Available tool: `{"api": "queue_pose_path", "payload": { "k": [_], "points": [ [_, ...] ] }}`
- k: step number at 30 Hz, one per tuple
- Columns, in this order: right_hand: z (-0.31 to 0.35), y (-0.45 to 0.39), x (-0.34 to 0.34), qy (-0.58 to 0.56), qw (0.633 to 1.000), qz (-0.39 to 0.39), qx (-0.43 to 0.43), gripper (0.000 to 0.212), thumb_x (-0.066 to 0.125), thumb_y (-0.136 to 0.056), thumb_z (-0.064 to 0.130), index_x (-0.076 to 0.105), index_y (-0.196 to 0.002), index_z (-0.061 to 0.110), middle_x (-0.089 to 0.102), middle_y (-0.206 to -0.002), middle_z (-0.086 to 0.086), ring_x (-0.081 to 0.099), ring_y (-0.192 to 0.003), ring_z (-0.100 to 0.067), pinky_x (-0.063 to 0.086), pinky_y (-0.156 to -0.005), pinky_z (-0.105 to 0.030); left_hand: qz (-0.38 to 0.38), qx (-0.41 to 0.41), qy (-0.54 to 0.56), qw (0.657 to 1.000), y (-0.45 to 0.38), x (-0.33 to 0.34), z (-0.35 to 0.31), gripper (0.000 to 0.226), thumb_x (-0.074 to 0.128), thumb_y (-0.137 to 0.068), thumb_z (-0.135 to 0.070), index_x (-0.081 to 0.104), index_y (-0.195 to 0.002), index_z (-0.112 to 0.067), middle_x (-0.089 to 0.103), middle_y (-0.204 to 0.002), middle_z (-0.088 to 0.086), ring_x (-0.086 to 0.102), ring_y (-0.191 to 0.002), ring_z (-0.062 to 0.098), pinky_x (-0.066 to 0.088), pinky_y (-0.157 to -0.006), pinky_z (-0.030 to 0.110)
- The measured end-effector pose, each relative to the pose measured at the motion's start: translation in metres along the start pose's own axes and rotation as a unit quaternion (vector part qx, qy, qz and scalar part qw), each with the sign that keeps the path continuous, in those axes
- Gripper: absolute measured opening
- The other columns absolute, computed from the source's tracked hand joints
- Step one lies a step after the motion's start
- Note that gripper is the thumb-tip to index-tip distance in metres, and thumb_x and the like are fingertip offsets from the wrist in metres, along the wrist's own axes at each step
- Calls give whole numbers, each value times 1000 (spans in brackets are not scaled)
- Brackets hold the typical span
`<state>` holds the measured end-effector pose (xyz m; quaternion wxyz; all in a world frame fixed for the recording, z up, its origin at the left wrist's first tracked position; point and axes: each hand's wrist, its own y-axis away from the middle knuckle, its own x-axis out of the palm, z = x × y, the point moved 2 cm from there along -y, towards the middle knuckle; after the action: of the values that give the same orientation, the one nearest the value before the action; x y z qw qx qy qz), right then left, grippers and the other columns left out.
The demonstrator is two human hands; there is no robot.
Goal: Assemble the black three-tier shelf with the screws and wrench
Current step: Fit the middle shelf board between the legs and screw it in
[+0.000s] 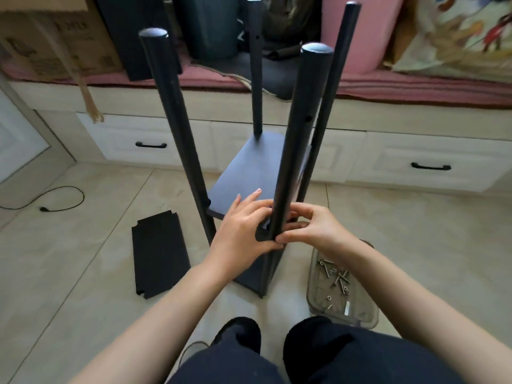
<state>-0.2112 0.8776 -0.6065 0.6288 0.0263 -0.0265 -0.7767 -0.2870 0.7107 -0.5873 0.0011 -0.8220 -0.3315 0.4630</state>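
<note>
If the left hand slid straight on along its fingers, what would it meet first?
The left hand points up and away across the shelf board. Next in line looks like the far post standing at the board's back edge, though depth is unclear.

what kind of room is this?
Probably a home bedroom or living room: a cushioned window bench with white drawers beneath, a tiled floor, and a cardboard box on the bench.
</note>
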Motion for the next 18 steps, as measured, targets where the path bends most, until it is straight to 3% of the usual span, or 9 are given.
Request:
{"api": "queue_pose_path", "payload": {
  "k": [4, 8, 11, 14, 18],
  "points": [
    [-4, 3, -10, -36, 998, 28, 45, 61, 82, -68, 19, 62, -126, 29, 73, -107, -8, 70, -105, -25, 57, -88, -38, -7, -10, 10, 1000, 2, 4, 1, 52, 84, -80, -22, 66, -128, -20, 54, -145, -9, 30, -150, 15, 3, -126, 40],
    [-9, -7, -9, -215, 963, -80, 140, 56, 68, -84, 14, 38, -132, 17, 72, -96, -16, 73, -90, -32, 59, -74, -42, -21, -30, 16, 999, 2, 5, -3, 50, 82, -80, -20, 63, -126, -20, 60, -136, -8, 43, -143, 18, -6, -122, 30],
    [-5, -15, 4, -208, 965, -50, 153, 44, 60, -98, 25, 48, -132, 1, 68, -108, -21, 71, -97, -31, 59, -86, -45, -24, -40, 21, 999, 0, 4, -7, 59, 82, -81, -22, 58, -135, -26, 57, -140, -10, 44, -142, 17, -6, -124, 37],
    [-5, -21, 14, -234, 962, -25, 141, 37, 56, -101, 22, 55, -127, -5, 69, -108, -18, 69, -103, -31, 53, -97, -48, -30, -32, 10, 999, 0, 2, -6, 57, 82, -82, -26, 58, -134, -31, 59, -140, -11, 42, -143, 12, 1, -126, 51],
    [-8, -24, 14, -208, 969, -31, 134, 34, 54, -101, 20, 53, -125, -4, 70, -113, -21, 69, -105, -33, 52, -98, -53, -44, 5, -7, 999, 8, 4, 0, 68, 82, -81, -24, 46, -133, -49, 57, -135, -20, 47, -138, 7, 6, -124, 49]
  ]
}}
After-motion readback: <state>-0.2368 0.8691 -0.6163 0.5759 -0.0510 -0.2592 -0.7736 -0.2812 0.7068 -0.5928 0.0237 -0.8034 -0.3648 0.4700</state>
